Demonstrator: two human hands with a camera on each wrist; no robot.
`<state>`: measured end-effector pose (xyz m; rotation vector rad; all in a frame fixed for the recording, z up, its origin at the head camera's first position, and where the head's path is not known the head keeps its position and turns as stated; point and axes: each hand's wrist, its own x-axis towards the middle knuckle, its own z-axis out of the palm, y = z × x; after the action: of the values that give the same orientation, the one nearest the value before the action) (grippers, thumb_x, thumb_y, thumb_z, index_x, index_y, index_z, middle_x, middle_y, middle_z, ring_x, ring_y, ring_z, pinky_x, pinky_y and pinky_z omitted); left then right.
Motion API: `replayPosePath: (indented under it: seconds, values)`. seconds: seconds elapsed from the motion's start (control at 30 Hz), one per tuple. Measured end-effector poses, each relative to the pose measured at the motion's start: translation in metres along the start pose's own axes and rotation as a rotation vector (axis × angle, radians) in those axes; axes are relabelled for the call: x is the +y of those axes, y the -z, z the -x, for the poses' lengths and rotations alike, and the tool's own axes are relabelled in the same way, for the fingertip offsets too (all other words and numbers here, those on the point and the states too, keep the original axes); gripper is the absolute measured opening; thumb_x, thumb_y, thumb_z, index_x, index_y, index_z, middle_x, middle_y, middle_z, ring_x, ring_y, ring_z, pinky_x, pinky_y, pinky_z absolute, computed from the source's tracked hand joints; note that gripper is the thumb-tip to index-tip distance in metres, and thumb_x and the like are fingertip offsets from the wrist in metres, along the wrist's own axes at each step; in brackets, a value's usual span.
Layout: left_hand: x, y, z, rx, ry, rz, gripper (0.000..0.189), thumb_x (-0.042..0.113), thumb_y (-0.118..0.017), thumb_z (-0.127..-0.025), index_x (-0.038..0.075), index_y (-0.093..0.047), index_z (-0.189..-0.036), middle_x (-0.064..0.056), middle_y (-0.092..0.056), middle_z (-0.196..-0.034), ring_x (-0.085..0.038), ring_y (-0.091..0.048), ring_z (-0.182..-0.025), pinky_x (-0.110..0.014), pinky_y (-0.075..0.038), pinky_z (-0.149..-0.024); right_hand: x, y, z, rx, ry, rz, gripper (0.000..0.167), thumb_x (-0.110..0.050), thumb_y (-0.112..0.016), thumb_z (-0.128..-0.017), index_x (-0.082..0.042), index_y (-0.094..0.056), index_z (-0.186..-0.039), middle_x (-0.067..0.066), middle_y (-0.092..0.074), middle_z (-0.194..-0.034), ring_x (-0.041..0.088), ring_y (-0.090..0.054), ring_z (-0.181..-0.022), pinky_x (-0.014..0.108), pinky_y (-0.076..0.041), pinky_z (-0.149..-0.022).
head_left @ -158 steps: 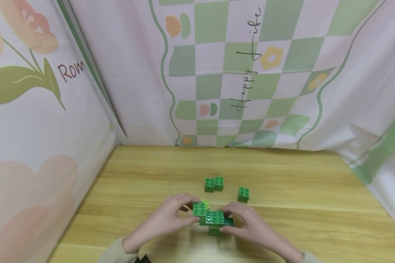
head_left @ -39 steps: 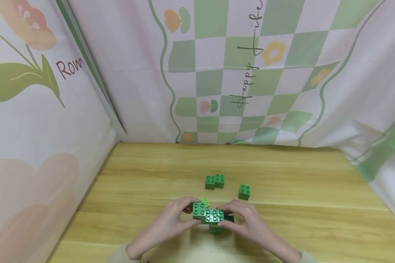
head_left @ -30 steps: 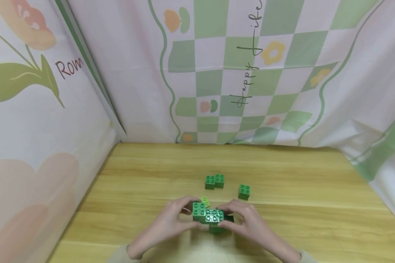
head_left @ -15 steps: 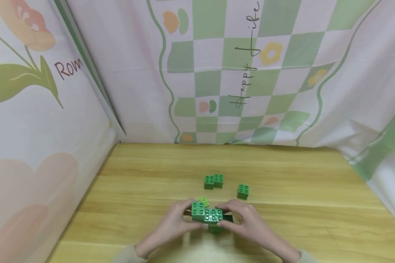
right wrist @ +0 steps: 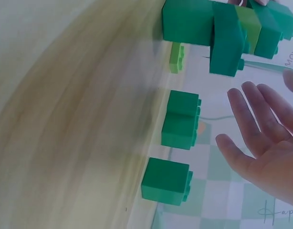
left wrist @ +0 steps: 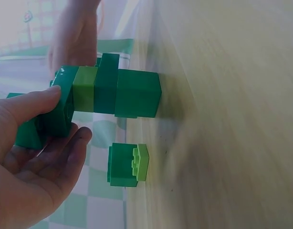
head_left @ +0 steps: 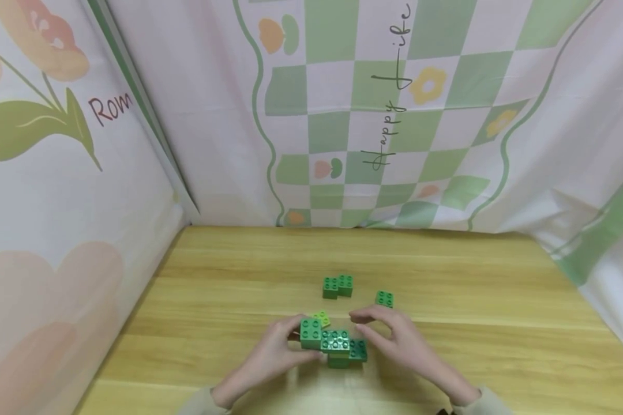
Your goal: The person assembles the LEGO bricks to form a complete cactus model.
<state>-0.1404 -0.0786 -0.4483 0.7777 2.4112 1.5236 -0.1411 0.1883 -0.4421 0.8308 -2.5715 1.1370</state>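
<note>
A stack of toy building bricks, mostly green with one light green layer, stands near the front of the table. Its upper part juts left and ends in a square green brick; a darker green brick sticks out lower on the right. My left hand grips the jutting left end, with the thumb on the near side and the fingers behind. In the left wrist view that thumb lies against an upper brick. Just right of the stack, my right hand is held apart from it, fingers loose and nothing in them.
Behind the stack lies a flat light green brick. Farther back, two square green bricks sit side by side, and another green brick is partly hidden behind my right hand. Printed curtains border the wooden table.
My right hand has let go of the stack and moved slightly up and right, uncovering the darker brick on that side. The left hand keeps its hold; the stack has shifted slightly left.
</note>
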Motion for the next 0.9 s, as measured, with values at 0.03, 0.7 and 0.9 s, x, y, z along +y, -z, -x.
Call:
replayPosePath:
  seconds: [0.03, 0.7, 0.9]
  values:
    - [0.000, 0.000, 0.001, 0.001, 0.000, -0.001, 0.050, 0.013, -0.082, -0.078, 0.006, -0.064, -0.123, -0.005, -0.073, -0.111, -0.006, -0.068, -0.097, -0.014, -0.056, -0.086, 0.001, 0.000, -0.001, -0.003, -0.004, 0.004, 0.018, -0.016, -0.068, -0.093, -0.014, -0.071, -0.111, 0.001, -0.076, -0.108, 0.013, -0.070, -0.098, 0.034, -0.061, -0.089]
    - [-0.002, 0.012, 0.014, 0.013, 0.005, -0.020, 0.051, 0.014, -0.080, -0.079, 0.009, -0.063, -0.127, -0.005, -0.073, -0.115, -0.006, -0.068, -0.099, -0.017, -0.057, -0.088, 0.020, -0.024, -0.029, -0.231, -0.039, -0.014, 0.028, -0.009, -0.071, -0.088, -0.002, -0.067, -0.115, 0.012, -0.074, -0.111, 0.024, -0.071, -0.099, 0.036, -0.061, -0.089]
    - [-0.002, 0.012, 0.016, 0.017, 0.000, -0.013, 0.051, 0.018, -0.081, -0.079, 0.014, -0.063, -0.127, -0.002, -0.073, -0.115, -0.006, -0.068, -0.099, -0.019, -0.057, -0.089, 0.019, -0.028, -0.039, -0.282, -0.057, 0.043, 0.033, -0.009, -0.073, -0.085, -0.002, -0.066, -0.116, 0.011, -0.073, -0.113, 0.024, -0.069, -0.099, 0.036, -0.061, -0.088]
